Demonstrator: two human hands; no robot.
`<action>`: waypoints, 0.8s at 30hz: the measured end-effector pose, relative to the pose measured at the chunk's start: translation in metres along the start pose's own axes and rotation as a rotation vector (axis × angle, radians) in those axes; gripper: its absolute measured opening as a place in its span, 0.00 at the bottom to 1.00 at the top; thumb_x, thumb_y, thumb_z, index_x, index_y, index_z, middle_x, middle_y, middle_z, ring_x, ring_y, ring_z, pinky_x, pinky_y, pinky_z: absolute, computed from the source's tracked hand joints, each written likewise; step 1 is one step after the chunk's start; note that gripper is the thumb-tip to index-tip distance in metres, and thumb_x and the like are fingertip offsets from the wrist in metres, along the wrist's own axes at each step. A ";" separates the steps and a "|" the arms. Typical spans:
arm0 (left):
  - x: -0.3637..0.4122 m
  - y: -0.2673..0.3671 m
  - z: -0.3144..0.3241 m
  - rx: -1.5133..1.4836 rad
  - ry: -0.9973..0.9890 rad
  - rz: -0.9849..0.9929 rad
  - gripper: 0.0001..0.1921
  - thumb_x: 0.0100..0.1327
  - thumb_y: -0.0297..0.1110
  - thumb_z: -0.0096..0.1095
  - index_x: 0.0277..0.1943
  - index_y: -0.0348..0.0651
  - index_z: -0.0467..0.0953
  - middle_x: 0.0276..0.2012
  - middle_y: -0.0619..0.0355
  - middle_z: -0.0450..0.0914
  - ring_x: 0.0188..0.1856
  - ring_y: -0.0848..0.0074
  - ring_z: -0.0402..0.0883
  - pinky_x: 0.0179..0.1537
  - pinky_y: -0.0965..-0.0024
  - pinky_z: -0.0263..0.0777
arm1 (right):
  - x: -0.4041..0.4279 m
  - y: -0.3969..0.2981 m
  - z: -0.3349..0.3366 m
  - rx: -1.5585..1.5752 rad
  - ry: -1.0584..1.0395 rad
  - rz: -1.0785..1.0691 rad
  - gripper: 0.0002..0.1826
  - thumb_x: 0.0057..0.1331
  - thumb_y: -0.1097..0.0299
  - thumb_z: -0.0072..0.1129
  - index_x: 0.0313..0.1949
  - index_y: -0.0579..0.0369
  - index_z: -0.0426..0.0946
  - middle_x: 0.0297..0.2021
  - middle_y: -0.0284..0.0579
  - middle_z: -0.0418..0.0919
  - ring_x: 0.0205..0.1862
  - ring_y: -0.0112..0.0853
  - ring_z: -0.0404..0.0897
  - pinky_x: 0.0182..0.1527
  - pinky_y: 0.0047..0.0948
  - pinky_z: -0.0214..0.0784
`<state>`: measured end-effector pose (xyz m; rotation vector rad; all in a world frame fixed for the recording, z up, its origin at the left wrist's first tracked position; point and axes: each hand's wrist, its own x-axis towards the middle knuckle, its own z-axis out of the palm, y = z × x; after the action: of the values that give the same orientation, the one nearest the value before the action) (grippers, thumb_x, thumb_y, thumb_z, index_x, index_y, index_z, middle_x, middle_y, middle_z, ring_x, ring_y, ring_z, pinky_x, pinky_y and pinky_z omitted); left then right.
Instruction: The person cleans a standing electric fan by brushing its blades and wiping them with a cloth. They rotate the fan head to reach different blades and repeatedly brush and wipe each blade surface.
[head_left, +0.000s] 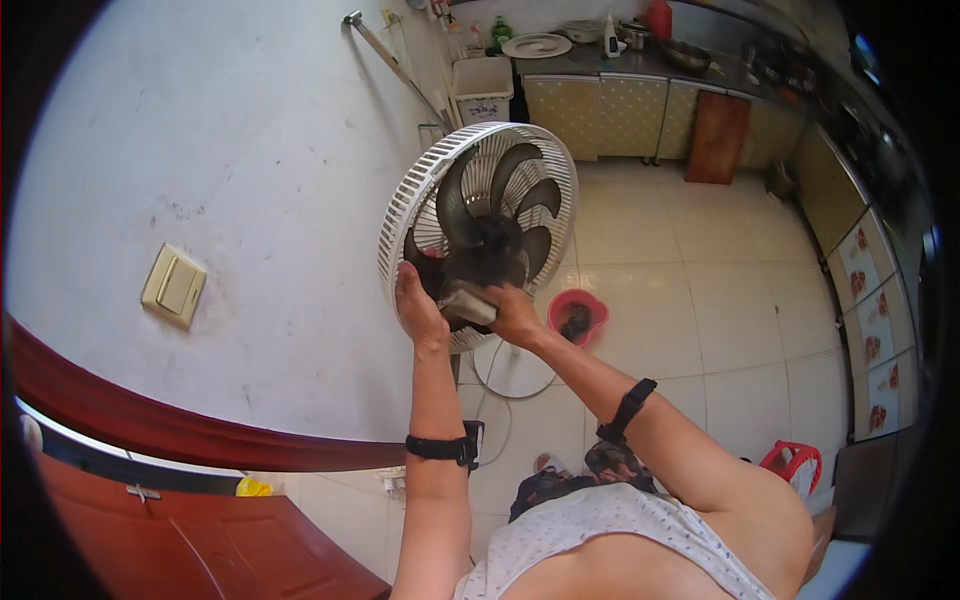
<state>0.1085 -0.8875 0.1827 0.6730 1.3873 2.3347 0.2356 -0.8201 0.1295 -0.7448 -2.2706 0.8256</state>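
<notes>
A pedestal fan (480, 225) stands before me with its front grille off, its dark curved blades bare inside the white rear cage. My left hand (421, 309) rests against the lower left part of the cage, thumb up and fingers partly hidden behind the forearm side. In my right hand (514, 311) is a pale, dirty cloth (470, 304), held at the lower blades close to the hub. My right fingertips are hidden behind the cloth and the blade. Below the cage the round white fan base (514, 369) stands on the tiled floor.
A pink basin (577, 318) with dark contents is on the floor right of the fan. A wall with a light switch (174, 286) lies left. Kitchen cabinets (634, 112) run along the back, a wooden board (718, 137) leaning on them. A cord (504, 442) trails near my feet.
</notes>
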 end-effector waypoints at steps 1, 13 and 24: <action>0.003 -0.001 0.000 0.109 0.053 0.042 0.25 0.69 0.48 0.47 0.53 0.30 0.70 0.53 0.53 0.72 0.54 0.72 0.72 0.54 0.72 0.66 | -0.007 0.002 -0.004 0.162 0.042 0.017 0.24 0.46 0.72 0.67 0.46 0.52 0.76 0.33 0.49 0.78 0.39 0.43 0.78 0.42 0.33 0.69; -0.013 0.007 -0.006 -0.288 -0.052 -0.336 0.25 0.67 0.58 0.42 0.54 0.47 0.67 0.45 0.60 0.75 0.43 0.73 0.77 0.40 0.69 0.74 | 0.023 -0.045 0.004 0.153 0.060 0.006 0.19 0.48 0.72 0.61 0.43 0.50 0.75 0.37 0.52 0.73 0.41 0.51 0.73 0.41 0.44 0.67; -0.008 -0.006 -0.006 -0.314 -0.028 0.171 0.22 0.67 0.48 0.50 0.52 0.35 0.70 0.45 0.55 0.76 0.48 0.69 0.75 0.53 0.65 0.69 | -0.035 0.012 0.002 0.631 0.047 0.273 0.24 0.47 0.74 0.68 0.46 0.57 0.75 0.37 0.44 0.80 0.39 0.31 0.78 0.44 0.30 0.69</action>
<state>0.1125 -0.8932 0.1729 0.7491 0.9519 2.5870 0.2608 -0.8364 0.1083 -0.7586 -1.7240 1.5331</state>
